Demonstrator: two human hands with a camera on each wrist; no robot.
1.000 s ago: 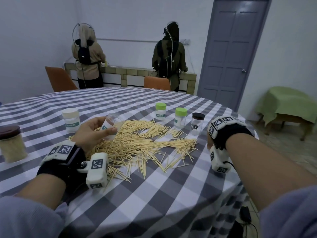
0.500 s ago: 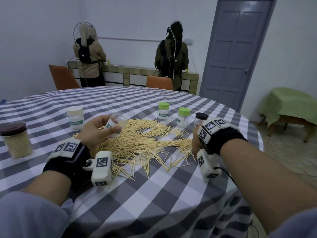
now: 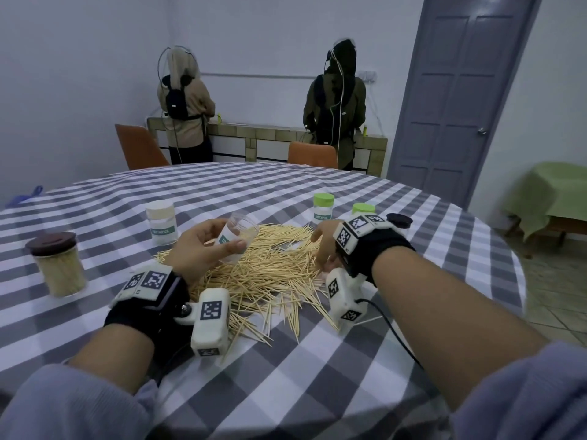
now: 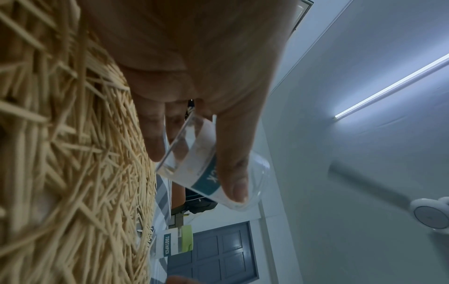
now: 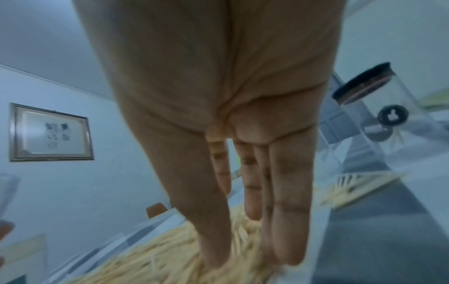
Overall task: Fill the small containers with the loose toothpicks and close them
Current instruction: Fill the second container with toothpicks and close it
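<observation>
The left hand (image 3: 203,249) grips an empty container (image 3: 236,238), tilted over the toothpicks (image 3: 270,268) on the table (image 3: 317,392) — right hand's (image 3: 327,246) straight fingers (image 5: 286,221) touch the pile's right edge, nearest.

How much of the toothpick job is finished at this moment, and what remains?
Done: the brown-lidded jar looks full and closed. In hand: the left hand holds an open, seemingly empty container; the right hand reaches straight fingers into the toothpick pile. Left: most toothpicks still lie loose. How full the green-capped containers are is unclear.
</observation>
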